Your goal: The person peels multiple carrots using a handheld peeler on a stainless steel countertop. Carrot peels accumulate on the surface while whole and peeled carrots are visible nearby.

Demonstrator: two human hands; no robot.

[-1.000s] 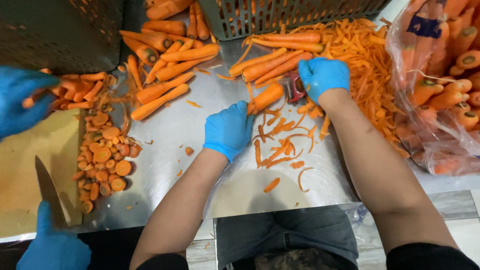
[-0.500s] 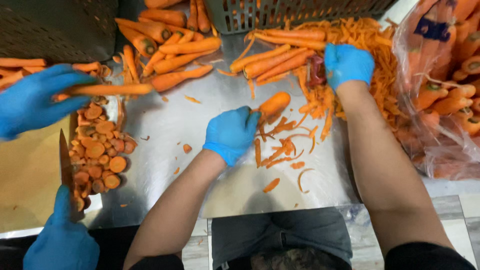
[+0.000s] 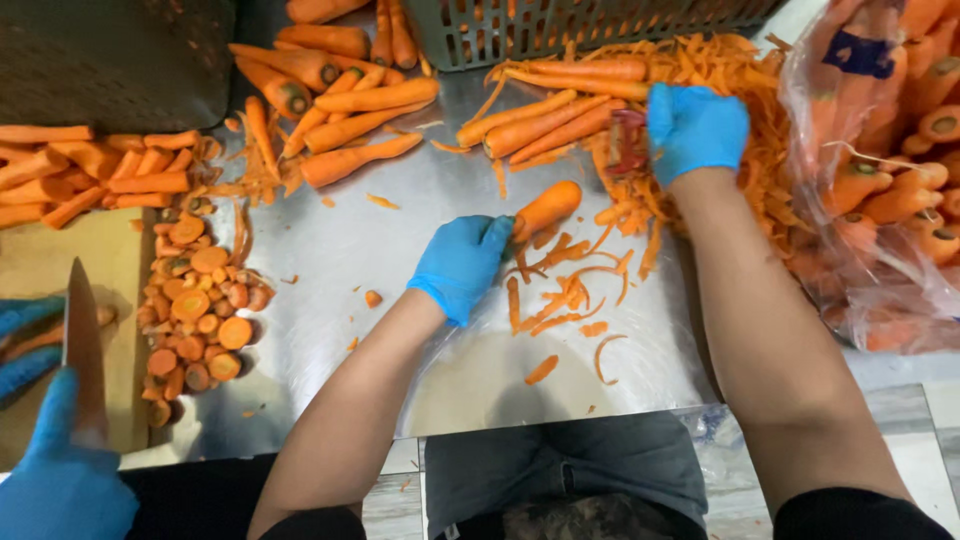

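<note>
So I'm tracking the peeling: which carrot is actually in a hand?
The short carrot gripped at its end by the left hand, above the peelings; all other carrots lie loose in piles or in the bag.

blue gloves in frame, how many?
4: left hand gripping a carrot, right hand holding a peeler, two co-worker gloves bottom left; others may be offscreen.

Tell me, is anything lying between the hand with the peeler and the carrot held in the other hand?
Nothing solid. The right hand holds a red peeler above and right of the carrot gripped by the left hand. Only loose peelings lie on the metal table between them.
</note>
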